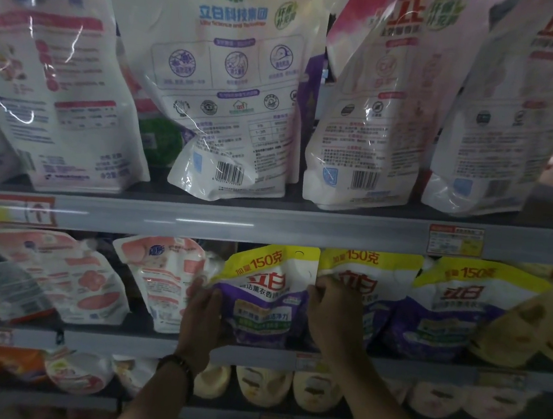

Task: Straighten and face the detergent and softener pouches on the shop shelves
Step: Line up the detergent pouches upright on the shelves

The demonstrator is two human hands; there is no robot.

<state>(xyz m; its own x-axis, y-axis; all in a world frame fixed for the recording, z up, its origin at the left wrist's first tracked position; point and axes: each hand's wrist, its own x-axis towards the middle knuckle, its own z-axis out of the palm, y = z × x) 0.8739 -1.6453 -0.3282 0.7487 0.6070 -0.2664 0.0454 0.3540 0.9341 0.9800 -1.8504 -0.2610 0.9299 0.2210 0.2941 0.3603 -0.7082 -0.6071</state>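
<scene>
A purple and yellow pouch (267,294) stands on the middle shelf (422,369), front side out. My left hand (202,318) grips its left edge and my right hand (333,315) grips its right edge. To its right stand two more purple and yellow pouches (383,290) (456,309), also front out. Left of it, a white and pink pouch (164,275) leans to the side. On the top shelf, large white pouches (234,80) (379,110) show their backs with barcodes.
Tilted pink and white pouches (54,273) fill the left of the middle shelf. A yellowish pack (530,328) leans in at the right. The top shelf rail (266,223) carries price tags (456,240). Cream bottles (263,387) line the shelf below.
</scene>
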